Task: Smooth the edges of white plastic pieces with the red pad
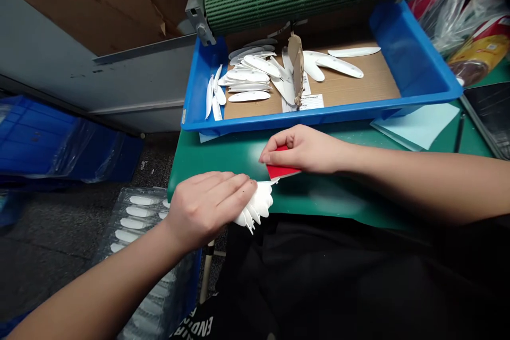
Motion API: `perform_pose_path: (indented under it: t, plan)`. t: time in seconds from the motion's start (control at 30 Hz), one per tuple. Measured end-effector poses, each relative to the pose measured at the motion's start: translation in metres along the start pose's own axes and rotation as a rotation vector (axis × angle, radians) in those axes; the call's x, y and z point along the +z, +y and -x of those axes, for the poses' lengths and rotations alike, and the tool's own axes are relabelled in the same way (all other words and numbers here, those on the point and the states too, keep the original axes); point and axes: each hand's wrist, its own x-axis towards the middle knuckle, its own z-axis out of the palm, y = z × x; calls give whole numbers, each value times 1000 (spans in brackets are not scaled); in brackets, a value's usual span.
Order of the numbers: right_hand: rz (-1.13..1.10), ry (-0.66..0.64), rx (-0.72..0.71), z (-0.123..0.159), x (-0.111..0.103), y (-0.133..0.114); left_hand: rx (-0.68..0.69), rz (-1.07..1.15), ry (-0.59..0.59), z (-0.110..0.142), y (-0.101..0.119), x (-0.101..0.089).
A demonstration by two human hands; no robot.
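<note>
A fanned stack of white pieces (261, 201) is gripped by the left hand (214, 204) at the near edge of the green table (223, 155), long axes running roughly rightward, free tips splayed. A red piece (280, 170) is pinched by the right hand (302, 149), just beyond the uppermost tip; whether contact is made cannot be told

Wearer: black garment (319, 271), bare forearms (398, 180).
Matte cloth, loosely folded over the lap; white block capitals (201, 326) printed at lower left, partly cut off. Left hand (213, 202), right hand (303, 150): bare.
</note>
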Motion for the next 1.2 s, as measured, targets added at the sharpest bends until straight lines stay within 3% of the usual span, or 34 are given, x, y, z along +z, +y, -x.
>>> perform_pose_path:
  t: [0.1,0.17,0.23,0.3,0.37,0.43,0.5,0.57,0.67,0.8,0.9,0.97,1.1,1.2]
  plan:
    - [57,144,-29,-1,-1,0,36,-61,-53,-5,-4,-7]
    - [-68,17,-52,-2,-1,0,77,-122,-91,-7,-7,-10]
    - [-14,-75,-42,-2,-2,1,120,-172,-112,-7,-9,-10]
    - [166,28,-22,-4,-3,2,146,-203,-130,-7,-11,-9]
    - [191,120,-43,-4,-4,2,156,-216,-138,-6,-13,-9]
    - [77,-14,-79,-4,-4,2,167,-229,-140,-6,-14,-8]
    - [101,-141,-94,-3,-4,4,173,-234,-137,-5,-16,-9]
    - [321,-70,-103,-3,-5,7,141,-203,-142,-4,-16,-9]
    - [489,37,-180,-2,-6,10,-74,-75,-185,0,-14,-8]
    - [221,-183,-178,6,1,5,-701,248,-157,1,1,0]
    - [120,-225,-109,10,9,2,-1081,573,-77,0,15,14]
    - [81,-210,-69,12,14,1,-1206,861,-8,1,23,26]
    - [-14,-212,85,10,16,5,-1263,1491,178,7,39,53]
    - [-69,-238,162,8,17,8,-1292,1738,243,11,49,67]
